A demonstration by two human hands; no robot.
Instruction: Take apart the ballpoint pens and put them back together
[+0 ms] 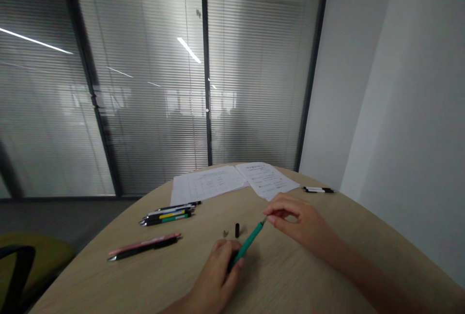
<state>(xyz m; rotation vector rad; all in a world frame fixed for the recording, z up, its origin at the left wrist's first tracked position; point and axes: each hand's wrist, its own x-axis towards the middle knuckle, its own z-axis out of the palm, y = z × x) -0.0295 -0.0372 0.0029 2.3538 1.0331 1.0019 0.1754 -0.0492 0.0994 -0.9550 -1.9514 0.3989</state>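
My left hand (220, 270) is wrapped round the lower part of a green pen barrel (250, 242), which slants up to the right above the table. At its upper end a thin, light piece (265, 219) sticks out. Thumb and index finger of my right hand (290, 217) pinch that piece; whether it is a refill or a spring is too small to tell. Just beyond my left hand a short black grip sleeve or cap (237, 230) stands or lies on the table, with a tiny metallic pen part (225, 233) beside it.
On the round wooden table (152, 280), several pens (169, 213) lie bunched at the left. Nearer are a pink pen (145, 244) and a black pen (148, 248). Printed sheets (209, 183) cover the far side. Black-and-white pens (318, 190) rest at the right edge. A chair (32, 260) stands left.
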